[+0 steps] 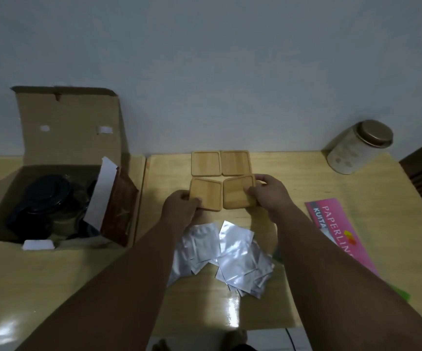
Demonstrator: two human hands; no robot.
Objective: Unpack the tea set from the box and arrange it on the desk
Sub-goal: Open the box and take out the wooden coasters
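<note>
Though cropped, reads "PAPERLIN" on pad [341, 229] at 3 o'clock; gripping left coaster [206, 195] in left hand [179, 210], right coaster [240, 195] in right hand [268, 193].

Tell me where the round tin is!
In the head view, the round tin sits at the far right corner of the desk, right of the wooden coasters and beyond the pink Paperline packet.

On the table [197, 300], left of the coaster block stands the box [70, 138], teapot [44, 198] inside. Behind-right of the block: tin [356, 148]. Right: booklet [336, 221]. Before it: sachets [235, 257]. My left grip [179, 209] holds the near-left coaster [206, 193], my right grip [268, 192] the near-right coaster [239, 193].
</note>
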